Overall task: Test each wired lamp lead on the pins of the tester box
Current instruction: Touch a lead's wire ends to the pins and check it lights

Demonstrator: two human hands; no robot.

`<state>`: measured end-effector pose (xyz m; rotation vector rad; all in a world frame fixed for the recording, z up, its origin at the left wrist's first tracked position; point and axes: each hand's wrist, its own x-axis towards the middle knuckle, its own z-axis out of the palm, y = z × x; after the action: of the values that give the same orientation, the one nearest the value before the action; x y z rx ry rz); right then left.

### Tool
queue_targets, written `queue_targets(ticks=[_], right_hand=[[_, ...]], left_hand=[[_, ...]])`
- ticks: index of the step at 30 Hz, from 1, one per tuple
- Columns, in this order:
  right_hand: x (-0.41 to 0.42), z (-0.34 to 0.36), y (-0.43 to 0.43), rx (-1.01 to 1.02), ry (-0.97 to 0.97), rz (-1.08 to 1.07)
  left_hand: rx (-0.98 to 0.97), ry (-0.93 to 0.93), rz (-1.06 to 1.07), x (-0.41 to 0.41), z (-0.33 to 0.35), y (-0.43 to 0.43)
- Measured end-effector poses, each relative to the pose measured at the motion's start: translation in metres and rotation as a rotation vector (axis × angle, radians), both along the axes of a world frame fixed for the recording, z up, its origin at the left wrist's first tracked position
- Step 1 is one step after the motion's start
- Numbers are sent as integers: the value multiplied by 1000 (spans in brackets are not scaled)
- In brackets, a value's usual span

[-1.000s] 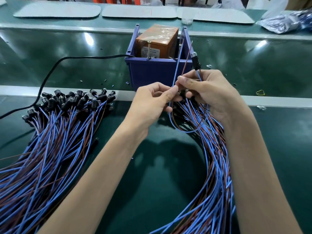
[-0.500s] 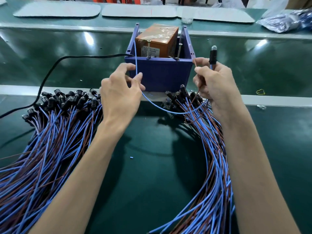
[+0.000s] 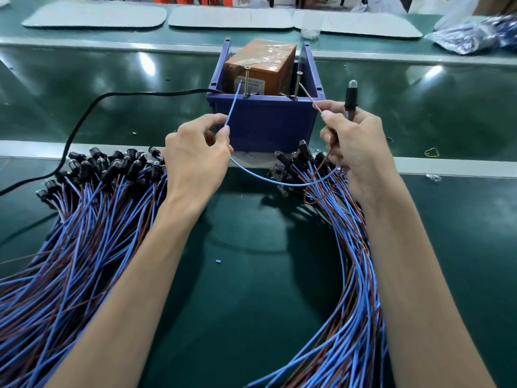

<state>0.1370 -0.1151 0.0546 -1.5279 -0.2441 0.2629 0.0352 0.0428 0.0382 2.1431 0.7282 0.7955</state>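
The tester box (image 3: 260, 67) is an orange block taped inside a blue bin (image 3: 268, 121), with two upright metal pins at its front: a left pin (image 3: 246, 81) and a right pin (image 3: 298, 85). My left hand (image 3: 195, 161) pinches the blue wire (image 3: 232, 106) of one lamp lead, its tip close beside the left pin. My right hand (image 3: 352, 144) pinches the same lead's brown wire (image 3: 309, 98), whose end lies by the right pin, and also grips the black lamp holder (image 3: 350, 96) upright. The lamp's clear bulb looks unlit.
A big bundle of blue and brown leads with black lamp heads (image 3: 84, 208) lies at the left, another bundle (image 3: 344, 247) at the right. A black power cable (image 3: 92, 107) runs left from the bin. Grey mats (image 3: 95, 14) lie at the back. Metal rail (image 3: 447, 166) crosses the bench.
My hands parted from the middle and rose to the bin. The blue wire's end swung over to the left pin and the brown one to the right pin.
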Motion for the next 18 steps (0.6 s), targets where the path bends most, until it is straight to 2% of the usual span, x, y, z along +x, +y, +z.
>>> queue_targets(ticks=[18], right_hand=[[-1,0,-2,-2,-6,19]], left_hand=[[-23,10,-21,-2,4,-7]])
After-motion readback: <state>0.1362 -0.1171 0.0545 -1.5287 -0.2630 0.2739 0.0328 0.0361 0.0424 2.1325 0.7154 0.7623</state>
